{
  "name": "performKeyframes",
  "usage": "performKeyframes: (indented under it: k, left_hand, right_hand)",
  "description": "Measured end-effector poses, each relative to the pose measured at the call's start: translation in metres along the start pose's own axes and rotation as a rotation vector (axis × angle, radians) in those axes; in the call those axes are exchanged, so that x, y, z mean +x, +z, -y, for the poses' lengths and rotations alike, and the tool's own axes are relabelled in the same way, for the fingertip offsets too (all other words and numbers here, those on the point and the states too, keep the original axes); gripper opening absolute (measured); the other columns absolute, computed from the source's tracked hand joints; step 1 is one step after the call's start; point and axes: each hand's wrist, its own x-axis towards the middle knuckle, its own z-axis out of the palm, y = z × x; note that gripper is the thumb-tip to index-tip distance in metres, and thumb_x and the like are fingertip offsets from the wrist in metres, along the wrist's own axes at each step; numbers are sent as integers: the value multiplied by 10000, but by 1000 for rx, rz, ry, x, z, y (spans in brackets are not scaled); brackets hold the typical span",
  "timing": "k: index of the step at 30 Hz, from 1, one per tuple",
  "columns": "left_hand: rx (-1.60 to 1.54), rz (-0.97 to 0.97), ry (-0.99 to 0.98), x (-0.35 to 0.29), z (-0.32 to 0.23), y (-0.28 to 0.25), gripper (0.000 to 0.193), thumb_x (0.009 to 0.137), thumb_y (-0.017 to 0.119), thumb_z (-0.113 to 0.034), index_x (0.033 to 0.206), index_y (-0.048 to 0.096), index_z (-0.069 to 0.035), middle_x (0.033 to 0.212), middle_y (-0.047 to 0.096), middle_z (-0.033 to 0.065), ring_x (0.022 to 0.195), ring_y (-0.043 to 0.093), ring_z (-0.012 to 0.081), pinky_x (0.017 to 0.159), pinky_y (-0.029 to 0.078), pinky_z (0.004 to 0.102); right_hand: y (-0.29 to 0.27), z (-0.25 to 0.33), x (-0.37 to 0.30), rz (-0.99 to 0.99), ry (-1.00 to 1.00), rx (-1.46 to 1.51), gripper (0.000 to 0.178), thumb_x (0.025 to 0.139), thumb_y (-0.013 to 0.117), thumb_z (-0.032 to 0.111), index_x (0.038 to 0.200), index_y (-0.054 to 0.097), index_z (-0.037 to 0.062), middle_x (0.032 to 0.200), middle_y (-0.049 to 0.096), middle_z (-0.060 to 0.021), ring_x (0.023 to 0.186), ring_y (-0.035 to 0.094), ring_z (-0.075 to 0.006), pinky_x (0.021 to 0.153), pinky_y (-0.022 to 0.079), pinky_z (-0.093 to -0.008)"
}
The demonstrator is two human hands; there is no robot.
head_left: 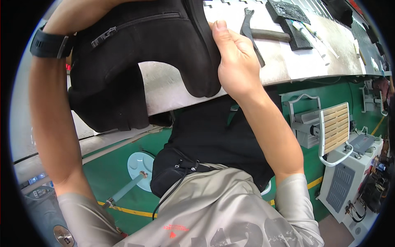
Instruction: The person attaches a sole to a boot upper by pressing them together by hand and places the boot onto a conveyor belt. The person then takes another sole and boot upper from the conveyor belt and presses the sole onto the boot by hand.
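A black ankle boot with a long side zipper and a thick block heel is tilted over the front edge of the pale workbench. My right hand grips its right edge, thumb pressed along the outside and fingers tucked behind. My left hand reaches across the upper left of the boot, below a dark wristband. Its fingers leave the picture at the top, so their hold is hidden.
A hammer lies right of my right hand. Beyond it are dark blocks and white tubes. Below the bench stand a round pale-blue stool, a slatted chair and a grey-white machine on green floor.
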Motion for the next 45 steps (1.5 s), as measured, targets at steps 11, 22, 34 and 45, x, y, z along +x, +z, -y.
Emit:
performKeyframes:
  k: [11, 22, 34, 45]
  left_hand:
    - [-110, -138, 138, -20, -2, 7, 646, 771, 1027, -328, 1182, 743, 82, 1005, 800, 120, 903, 719, 157, 853, 594, 321]
    - [-243, -182, 108, -27, 13, 19, 662, 766, 1032, -312, 1205, 735, 84, 1022, 800, 100, 926, 720, 148, 869, 593, 309]
    - [-325, -117, 118, -15, 46, 7, 777, 711, 1034, -405, 1210, 703, 90, 928, 751, 203, 869, 750, 259, 844, 595, 350]
    - [-120, -234, 195, -16, 53, 9, 794, 645, 1026, -518, 1151, 733, 19, 867, 730, 202, 840, 743, 385, 790, 576, 418]
  right_hand:
    - [4, 77, 96, 589, -208, 755, 449, 1164, 474, 386, 1291, 684, 10, 1094, 774, -122, 956, 754, -199, 910, 596, -334]
    - [44, 43, 95, -38, -321, 844, 363, 1128, 496, 309, 1114, 729, 31, 982, 764, -76, 887, 737, -197, 847, 583, -312]
    - [45, 61, 85, -129, -306, 286, 469, 1167, 428, 343, 1293, 702, -16, 1159, 745, -103, 1104, 688, -175, 1022, 526, -321]
    - [52, 81, 86, -104, -390, 69, 230, 1097, 630, 161, 1115, 767, -23, 814, 580, 93, 716, 440, 15, 627, 326, -202]
